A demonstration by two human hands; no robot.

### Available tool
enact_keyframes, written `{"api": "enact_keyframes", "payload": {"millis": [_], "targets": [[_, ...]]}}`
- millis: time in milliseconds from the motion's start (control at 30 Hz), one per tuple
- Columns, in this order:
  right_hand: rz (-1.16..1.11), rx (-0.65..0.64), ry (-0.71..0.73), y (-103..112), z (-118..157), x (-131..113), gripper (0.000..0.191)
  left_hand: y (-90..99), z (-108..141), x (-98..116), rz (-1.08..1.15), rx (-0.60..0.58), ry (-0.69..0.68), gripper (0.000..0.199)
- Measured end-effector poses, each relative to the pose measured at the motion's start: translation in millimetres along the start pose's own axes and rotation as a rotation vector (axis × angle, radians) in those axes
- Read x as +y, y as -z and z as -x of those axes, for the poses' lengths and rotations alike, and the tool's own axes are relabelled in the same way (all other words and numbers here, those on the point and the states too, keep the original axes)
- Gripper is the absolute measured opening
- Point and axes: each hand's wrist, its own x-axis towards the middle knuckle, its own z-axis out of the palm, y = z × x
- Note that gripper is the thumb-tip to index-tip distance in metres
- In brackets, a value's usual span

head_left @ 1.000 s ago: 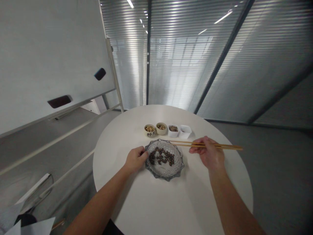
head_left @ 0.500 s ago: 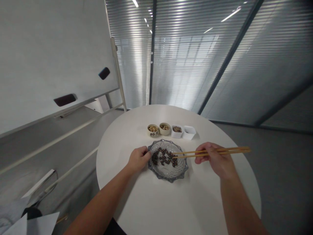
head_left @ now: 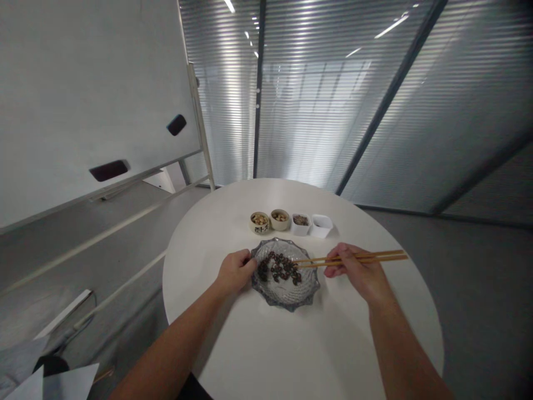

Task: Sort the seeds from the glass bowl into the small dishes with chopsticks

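Observation:
A clear glass bowl with a scalloped rim (head_left: 291,305) sits on the round white table (head_left: 266,355). Small dark brown bean-like pieces (head_left: 283,268) lie in it, mostly toward its left and middle. My left hand (head_left: 237,270) grips the bowl's left rim, thumb over the edge. To the right of the bowl, my right hand (head_left: 353,268) is closed around a pair of wooden chopsticks (head_left: 385,256). Their tips reach over the bowl to the right side of the dark pieces. Whether anything is pinched between the tips is too small to tell.
Behind the bowl stand two round cream tins (head_left: 260,228) (head_left: 280,222) with light-coloured pieces, a white square dish (head_left: 300,230) with brownish bits, and another white dish (head_left: 321,232). A whiteboard (head_left: 83,83) stands at the left, a ribbed glass wall (head_left: 308,111) beyond.
My right hand has shifted left toward the bowl with the chopsticks, whose tips remain near the dark pieces. My left hand keeps its grip on the rim.

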Motion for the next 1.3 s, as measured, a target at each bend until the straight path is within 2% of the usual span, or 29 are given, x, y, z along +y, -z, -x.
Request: {"api": "enact_keyframes", "payload": {"millis": [133, 400, 633, 933, 1300], "targets": [[-0.033, 0.041, -0.014, -9.1, -4.2, 8.0, 0.064, 0.0, 0.0, -0.3, 0.011, -0.006, 0.005, 0.027], [-0.162, -0.012, -0.009, -17.2, -11.9, 25.8, 0.06, -0.8, -0.5, -0.4, 0.039, -0.001, 0.009, 0.027], [-0.168, -0.061, -0.007, -36.2, -6.7, 23.0, 0.06, 0.1, 0.3, -0.6, 0.028, -0.011, 0.008, 0.028], [-0.234, -0.027, 0.024, -30.6, -5.9, 25.7, 0.052, -1.5, -0.7, -2.9, 0.037, -0.002, 0.008, 0.027], [-0.211, -0.075, 0.02, -46.6, 5.3, 15.0, 0.054, -1.5, -0.4, -3.2, 0.033, -0.006, 0.003, 0.027]]}}
